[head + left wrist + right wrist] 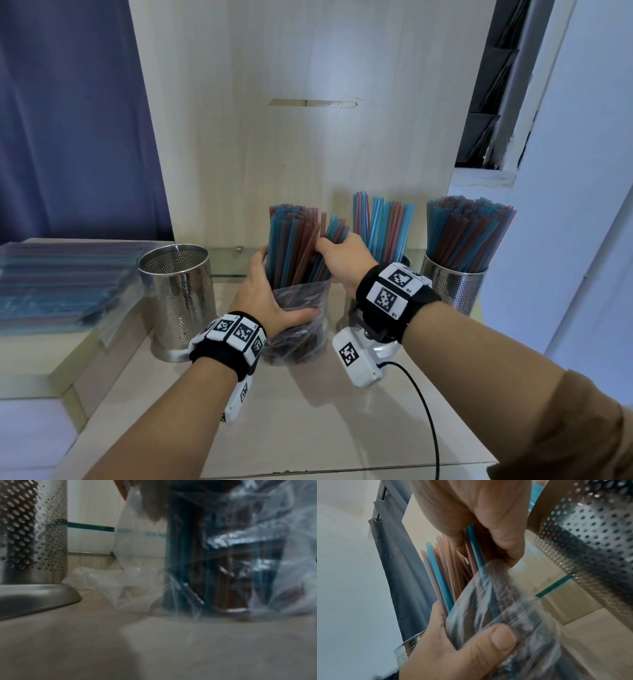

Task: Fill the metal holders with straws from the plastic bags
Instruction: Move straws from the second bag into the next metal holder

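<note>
Head view: left hand [270,301] grips plastic bag [301,329]; right hand [342,260] pinches straws [294,246]; no legible writing.

**Materials & finishes**

Empty holder [176,301]: shiny perforated metal, smooth plain band at base w/ glossy flared foot. Right-hand holder [454,289]: same perforated steel, reflective. Plastic bag [297,322]: thin clear film, crinkled, glossy highlights. Straws [298,243]: smooth translucent plastic, blue & reddish-brown, slight sheen. Flat straw packs [65,284] at left: clear glossy wrap. Counter [308,411]: pale wood-grain laminate, matt. Back panel [308,137]: same light wood look, matt. Shelf [226,263]: glass, green-tinted edge. Curtain [75,120]: blue-grey cloth, matt. Wrist bands [397,291]: black fabric w/ white hard-plastic tags.
</note>
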